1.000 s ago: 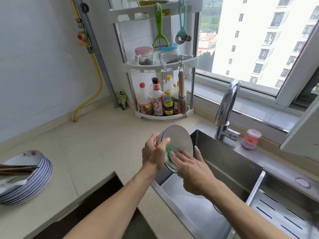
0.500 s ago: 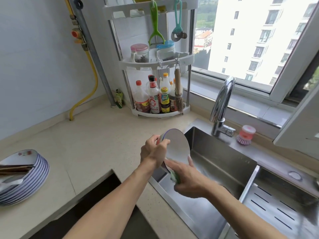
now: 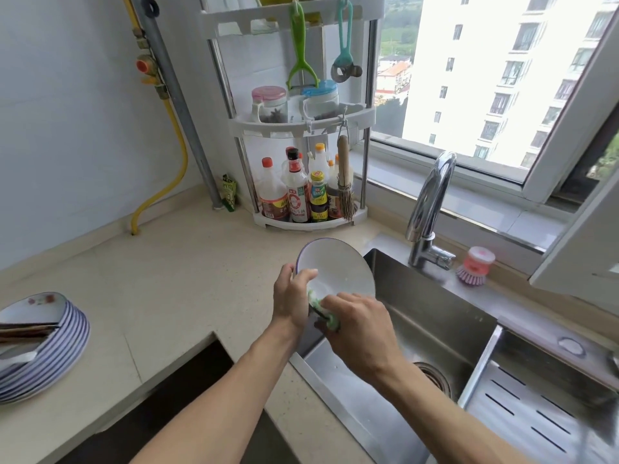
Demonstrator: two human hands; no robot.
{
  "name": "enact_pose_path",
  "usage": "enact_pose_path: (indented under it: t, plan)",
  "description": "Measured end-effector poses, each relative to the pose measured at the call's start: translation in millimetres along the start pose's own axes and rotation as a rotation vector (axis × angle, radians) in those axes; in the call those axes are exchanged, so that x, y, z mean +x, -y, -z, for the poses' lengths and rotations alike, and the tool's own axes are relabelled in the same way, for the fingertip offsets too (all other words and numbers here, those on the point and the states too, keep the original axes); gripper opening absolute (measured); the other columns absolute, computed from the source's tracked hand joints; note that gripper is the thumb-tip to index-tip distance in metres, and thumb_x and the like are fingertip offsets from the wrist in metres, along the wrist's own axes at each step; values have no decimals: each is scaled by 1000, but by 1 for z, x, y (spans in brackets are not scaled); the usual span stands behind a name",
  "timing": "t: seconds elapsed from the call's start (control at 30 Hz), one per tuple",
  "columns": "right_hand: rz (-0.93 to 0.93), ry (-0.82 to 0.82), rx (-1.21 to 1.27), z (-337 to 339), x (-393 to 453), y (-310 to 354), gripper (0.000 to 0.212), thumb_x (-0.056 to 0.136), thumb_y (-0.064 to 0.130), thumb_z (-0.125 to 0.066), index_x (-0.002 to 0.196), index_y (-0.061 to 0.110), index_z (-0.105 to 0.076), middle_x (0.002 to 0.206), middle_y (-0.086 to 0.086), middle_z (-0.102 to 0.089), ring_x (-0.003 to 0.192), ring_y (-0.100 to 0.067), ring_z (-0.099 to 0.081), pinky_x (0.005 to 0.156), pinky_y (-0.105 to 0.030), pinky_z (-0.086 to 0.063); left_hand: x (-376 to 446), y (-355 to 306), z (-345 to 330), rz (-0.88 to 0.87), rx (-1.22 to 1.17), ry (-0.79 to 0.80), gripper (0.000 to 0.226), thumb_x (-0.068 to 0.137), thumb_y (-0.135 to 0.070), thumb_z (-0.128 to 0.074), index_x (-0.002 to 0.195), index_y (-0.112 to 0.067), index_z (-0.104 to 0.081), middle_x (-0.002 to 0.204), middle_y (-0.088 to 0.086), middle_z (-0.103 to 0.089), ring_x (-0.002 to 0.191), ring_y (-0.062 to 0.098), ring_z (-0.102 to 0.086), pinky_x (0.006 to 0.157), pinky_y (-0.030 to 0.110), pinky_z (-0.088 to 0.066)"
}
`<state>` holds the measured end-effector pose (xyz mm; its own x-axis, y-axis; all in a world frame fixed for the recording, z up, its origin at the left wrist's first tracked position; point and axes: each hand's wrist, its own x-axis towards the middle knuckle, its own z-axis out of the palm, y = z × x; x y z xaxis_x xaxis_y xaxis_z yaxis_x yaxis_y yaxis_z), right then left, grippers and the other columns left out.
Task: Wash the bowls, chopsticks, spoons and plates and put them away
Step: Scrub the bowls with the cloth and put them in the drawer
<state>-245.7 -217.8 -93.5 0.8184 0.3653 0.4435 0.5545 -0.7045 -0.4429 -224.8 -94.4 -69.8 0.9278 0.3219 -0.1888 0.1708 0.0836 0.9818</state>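
My left hand (image 3: 290, 298) grips the left rim of a white plate (image 3: 338, 264) with a purple edge, held tilted on edge over the left end of the steel sink (image 3: 435, 316). My right hand (image 3: 360, 324) grips a green sponge (image 3: 326, 313) and presses it on the plate's lower face. At the far left of the counter stands a stack of several blue-rimmed plates (image 3: 53, 353). Dark chopsticks (image 3: 26, 329) and a white spoon (image 3: 20, 356) lie on top of that stack.
A chrome faucet (image 3: 430, 202) stands behind the sink, with a pink dish brush (image 3: 474, 269) beside it. A slotted drain tray (image 3: 536, 420) fills the right basin. A corner rack (image 3: 301, 122) holds sauce bottles and jars. A dark stove recess (image 3: 167, 403) lies in front.
The plate has tilted so that its white face turns more toward me. My right hand with the sponge slid down, then back toward the plate's lower left by my left thumb.
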Motion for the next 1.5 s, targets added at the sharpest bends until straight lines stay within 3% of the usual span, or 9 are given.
enact_pose_path:
  t: [0.07, 0.2, 0.33, 0.5, 0.63, 0.9, 1.13, 1.3, 1.5]
  plan:
    - [68, 161, -24, -4, -7, -12, 42, 75, 10, -73, 109, 31, -60, 92, 8, -70, 86, -19, -67, 90, -44, -51, 7, 1, 6, -64, 89, 23, 16, 77, -23, -59, 66, -20, -47, 71, -1, -51, 73, 21, -48, 69, 36, -40]
    - [77, 446, -333, 5, 1, -31, 76, 84, 1, -60, 150, 26, -32, 157, 6, -36, 150, -13, -22, 119, -56, 12, 7, -6, 8, -87, 234, 5, 26, 60, -36, -56, 82, -24, -64, 85, 3, -70, 82, 26, -67, 67, 42, -56]
    - [-95, 604, 103, 8, 13, 5, 75, 78, -4, -45, 143, 32, -39, 136, 5, -52, 134, -18, -42, 121, -51, 10, 5, -15, 4, -146, 304, -67, 35, 63, -36, -51, 92, -22, -64, 86, 0, -68, 81, 18, -61, 66, 31, -46]
    - [8, 544, -316, 11, 11, -23, 83, 82, 0, -52, 153, 30, -22, 165, 7, -16, 153, -13, -3, 118, -60, 14, 7, -18, 12, -133, 358, -1, 26, 62, -35, -51, 82, -21, -60, 80, 0, -68, 74, 18, -60, 62, 30, -43]
    - [-108, 617, 236, 6, 8, 4, 74, 77, -1, -44, 142, 32, -41, 138, 6, -52, 134, -17, -41, 118, -52, 15, 6, -13, 10, -125, 338, -51, 25, 64, -37, -50, 82, -22, -59, 84, 2, -66, 80, 19, -58, 66, 33, -42]
    - [372, 221, -402, 12, -5, -52, 42, 77, 7, -71, 115, 24, -67, 104, 2, -70, 106, -22, -65, 118, -54, -26, 16, -19, 23, 151, 159, 210, 66, 54, -40, -62, 107, -1, -61, 97, 19, -67, 83, 32, -63, 65, 34, -46]
    - [92, -54, -147, 7, 13, -5, 24, 61, 8, -82, 74, 19, -66, 58, 3, -54, 51, -26, -53, 53, -30, -45, 2, 0, -6, 99, -209, 39, 32, 72, -26, -62, 100, -11, -59, 92, 11, -62, 81, 25, -59, 63, 32, -47]
    - [258, 381, -405, 14, 4, -41, 69, 76, 2, -67, 139, 22, -48, 126, 7, -63, 129, -16, -52, 121, -60, -11, -6, -3, -3, -22, 40, -130, 19, 78, -32, -58, 61, -23, -55, 66, -5, -54, 71, 19, -51, 66, 32, -38]
    - [111, 520, -41, 9, 8, -16, 90, 75, -4, -49, 152, 37, -26, 155, 13, -37, 146, -8, -27, 119, -43, 11, -3, -12, -3, -49, 159, -167, 12, 64, -34, -47, 62, -22, -50, 67, -5, -55, 70, 19, -51, 63, 32, -35]
